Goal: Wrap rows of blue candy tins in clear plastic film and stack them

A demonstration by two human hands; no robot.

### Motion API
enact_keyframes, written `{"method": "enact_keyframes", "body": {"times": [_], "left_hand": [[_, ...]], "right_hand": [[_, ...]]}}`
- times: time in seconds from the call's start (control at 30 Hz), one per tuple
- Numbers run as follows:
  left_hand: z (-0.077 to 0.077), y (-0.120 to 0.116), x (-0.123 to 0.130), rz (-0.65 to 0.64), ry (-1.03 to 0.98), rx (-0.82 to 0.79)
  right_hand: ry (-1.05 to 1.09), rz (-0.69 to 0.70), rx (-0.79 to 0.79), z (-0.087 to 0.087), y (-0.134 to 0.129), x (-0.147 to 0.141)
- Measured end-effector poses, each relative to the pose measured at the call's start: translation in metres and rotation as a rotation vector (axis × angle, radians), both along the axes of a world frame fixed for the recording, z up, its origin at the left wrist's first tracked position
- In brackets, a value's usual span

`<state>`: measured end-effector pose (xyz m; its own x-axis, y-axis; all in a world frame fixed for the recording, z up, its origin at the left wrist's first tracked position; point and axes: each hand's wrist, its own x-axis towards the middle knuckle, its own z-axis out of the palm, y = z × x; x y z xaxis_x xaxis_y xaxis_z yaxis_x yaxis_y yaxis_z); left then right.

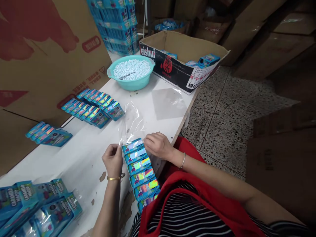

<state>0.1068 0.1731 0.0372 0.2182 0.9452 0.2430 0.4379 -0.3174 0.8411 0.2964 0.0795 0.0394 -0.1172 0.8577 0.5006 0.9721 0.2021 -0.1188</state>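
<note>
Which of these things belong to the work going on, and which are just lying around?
In use, or probably related:
- clear film, with the left hand and right hand at its edge
- row of blue packs between the hands
- similar grouped packs on the left

Seemingly just nearby:
- turquoise bowl of white pieces
- open printed carton

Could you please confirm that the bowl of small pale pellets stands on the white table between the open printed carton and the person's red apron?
Not quite: the head view shows the bowl of small pale pellets on the white table between the open printed carton and the large brown carton with red print, not the apron.
</note>
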Motion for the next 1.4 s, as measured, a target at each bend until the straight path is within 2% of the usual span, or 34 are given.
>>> {"method": "enact_keyframes", "body": {"times": [0.03, 0.17, 0.23, 0.3, 0.37, 0.43, 0.5, 0.63, 0.77, 0.93, 1.03, 1.2, 1.4], "left_hand": [[0.0, 0.0, -0.001, -0.002, 0.038, 0.057], [-0.007, -0.008, -0.017, -0.072, 0.274, 0.509], [-0.015, -0.016, -0.027, -0.101, 0.288, 0.569], [-0.023, -0.024, -0.034, -0.103, 0.293, 0.518], [-0.027, -0.03, -0.037, -0.074, 0.33, 0.409], [-0.029, -0.032, -0.037, -0.022, 0.403, 0.29], [-0.028, -0.033, -0.037, 0.019, 0.497, 0.182], [-0.032, -0.032, -0.039, 0.008, 0.644, 0.046], [-0.04, -0.026, -0.039, -0.08, 0.735, 0.071], [-0.034, -0.025, -0.042, -0.291, 0.821, 0.107], [-0.025, -0.04, -0.053, -0.42, 0.827, 0.133], [-0.011, -0.084, -0.076, -0.613, 0.79, 0.143], [0.002, -0.146, -0.083, -0.749, 0.683, 0.12]], "right_hand": [[0.0, 0.01, -0.01, -0.001, 0.001, -0.001], [0.001, 0.042, 0.018, -0.011, -0.003, -0.005], [0.015, 0.054, 0.023, -0.017, -0.007, -0.01], [0.04, 0.022, -0.029, -0.022, -0.011, -0.014], [0.07, -0.084, -0.126, -0.026, -0.013, -0.017], [0.089, -0.207, -0.233, -0.028, -0.013, -0.02], [0.083, -0.25, -0.324, -0.03, -0.012, -0.021], [0.075, -0.171, -0.392, -0.038, -0.011, -0.023], [0.098, -0.099, -0.383, -0.046, -0.01, -0.021], [0.093, -0.003, -0.42, -0.047, -0.021, -0.016], [0.084, 0.058, -0.448, -0.042, -0.038, -0.017], [0.1, 0.191, -0.48, -0.033, -0.073, -0.019], [0.151, 0.496, -0.607, -0.034, -0.105, -0.01]]}}
